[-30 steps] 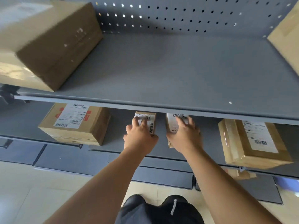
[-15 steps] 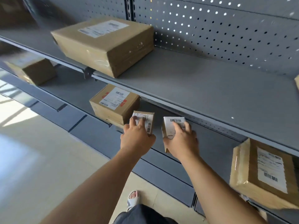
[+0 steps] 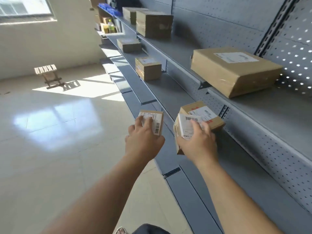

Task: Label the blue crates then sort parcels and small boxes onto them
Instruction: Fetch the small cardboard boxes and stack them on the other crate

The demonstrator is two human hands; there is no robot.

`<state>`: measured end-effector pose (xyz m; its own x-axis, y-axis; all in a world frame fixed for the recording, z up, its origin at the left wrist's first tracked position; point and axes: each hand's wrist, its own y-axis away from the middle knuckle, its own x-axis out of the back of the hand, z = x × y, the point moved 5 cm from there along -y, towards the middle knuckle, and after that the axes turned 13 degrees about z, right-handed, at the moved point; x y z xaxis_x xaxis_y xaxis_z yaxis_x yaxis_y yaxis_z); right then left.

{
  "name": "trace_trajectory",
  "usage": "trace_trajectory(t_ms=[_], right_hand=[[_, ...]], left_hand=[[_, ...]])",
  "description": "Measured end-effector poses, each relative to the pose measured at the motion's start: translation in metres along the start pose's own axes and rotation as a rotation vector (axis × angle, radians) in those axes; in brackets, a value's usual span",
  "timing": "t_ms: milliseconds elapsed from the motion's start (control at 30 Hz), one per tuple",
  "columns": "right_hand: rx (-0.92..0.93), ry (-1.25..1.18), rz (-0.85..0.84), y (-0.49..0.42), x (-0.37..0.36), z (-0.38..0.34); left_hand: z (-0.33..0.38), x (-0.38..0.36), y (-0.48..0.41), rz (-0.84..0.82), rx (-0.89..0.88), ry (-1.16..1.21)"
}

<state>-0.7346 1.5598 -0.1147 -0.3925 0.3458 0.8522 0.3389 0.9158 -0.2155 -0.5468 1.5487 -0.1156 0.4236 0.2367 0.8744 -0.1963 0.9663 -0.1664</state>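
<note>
We are carrying two small boxes away from the shelving — our left hand (image 3: 143,142) is wrapped around one small box (image 3: 154,121), our right hand (image 3: 198,146) around the other small box (image 3: 183,128), both clear of the lower shelf (image 3: 170,93). To do this well we should keep each box level, labels up, and read them before choosing a crate. The blue crates (image 3: 109,10) show only far off at the shelf's end — their contents cannot be made out.
</note>
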Motion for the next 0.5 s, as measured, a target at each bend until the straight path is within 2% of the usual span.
trace_trajectory(t_ms=[333, 500], right_hand=[[0.353, -0.159, -0.071, 0.015, -0.074, -0.271], [0.449, -0.223, -0.145, 0.042, -0.115, -0.370]], left_hand=[[-0.193, 0.137, -0.053, 0.274, 0.261, -0.026], [-0.278, 0.190, -0.063, 0.355, 0.374, -0.063]])
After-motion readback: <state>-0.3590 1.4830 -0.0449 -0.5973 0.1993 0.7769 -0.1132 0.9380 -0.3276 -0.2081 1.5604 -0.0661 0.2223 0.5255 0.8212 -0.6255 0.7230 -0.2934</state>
